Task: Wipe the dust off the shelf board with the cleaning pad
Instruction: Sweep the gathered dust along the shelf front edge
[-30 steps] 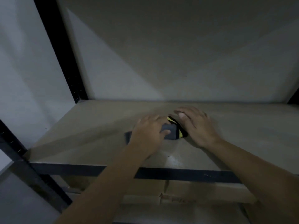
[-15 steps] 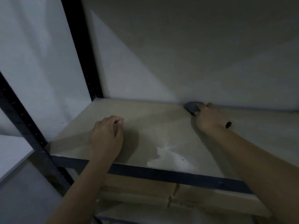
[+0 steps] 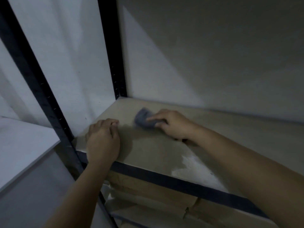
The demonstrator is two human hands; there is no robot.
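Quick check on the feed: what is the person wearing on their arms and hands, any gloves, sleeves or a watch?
Nothing visible. The left hand and right hand are bare, no gloves or rings discernible. Both forearms are uncovered to the frame edge, with no sleeves, watch or bands.

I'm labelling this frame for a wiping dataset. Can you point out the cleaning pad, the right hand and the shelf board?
cleaning pad [image 3: 143,120], head view, exposed grey left part.
right hand [image 3: 172,125], head view, back of hand.
shelf board [image 3: 156,150], head view, bare top surface.
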